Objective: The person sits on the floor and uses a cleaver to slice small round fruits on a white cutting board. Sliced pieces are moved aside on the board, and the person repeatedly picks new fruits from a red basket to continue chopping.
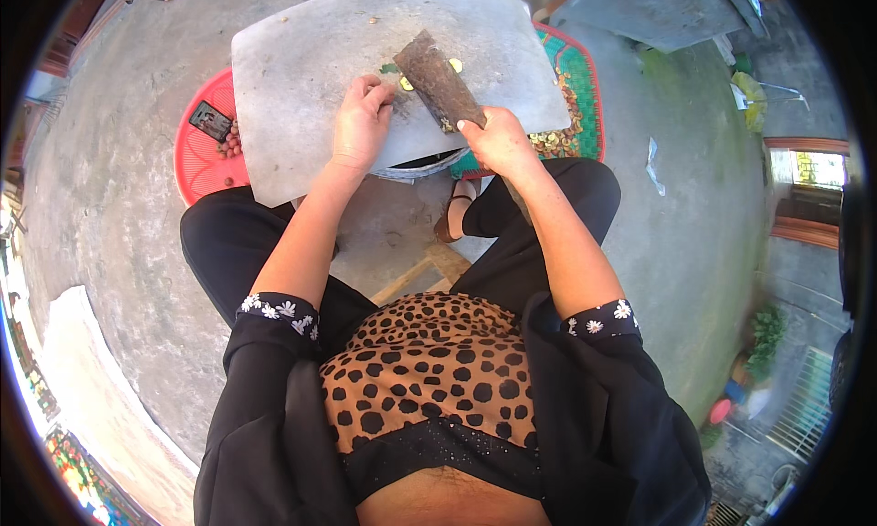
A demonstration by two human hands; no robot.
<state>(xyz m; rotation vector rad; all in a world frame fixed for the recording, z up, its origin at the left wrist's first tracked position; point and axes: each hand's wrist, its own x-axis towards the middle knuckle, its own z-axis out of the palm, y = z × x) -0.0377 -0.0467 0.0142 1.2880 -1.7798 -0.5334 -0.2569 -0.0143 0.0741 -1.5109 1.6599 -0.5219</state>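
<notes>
My right hand point(503, 139) grips the handle of a broad, rust-brown cleaver point(438, 81). Its blade lies over a grey board point(294, 88), slanting up and to the left, and light scraps cling to it near the hand. Left of the blade, my left hand point(363, 118) rests at the board with its fingers curled; whether something is between the fingertips is hidden. By those fingertips is a yellowish cut piece point(406, 83) beside a small green scrap point(389, 68). Another pale yellow piece point(456, 65) lies just past the blade's right side.
A red plastic basket point(199, 142) on the left holds a smartphone point(210, 120) and several small reddish round fruits point(231, 142). Under the board's right side, a green woven basket point(586, 101) holds many cut pieces point(570, 108). A dark rounded container rim point(425, 168) shows below the board.
</notes>
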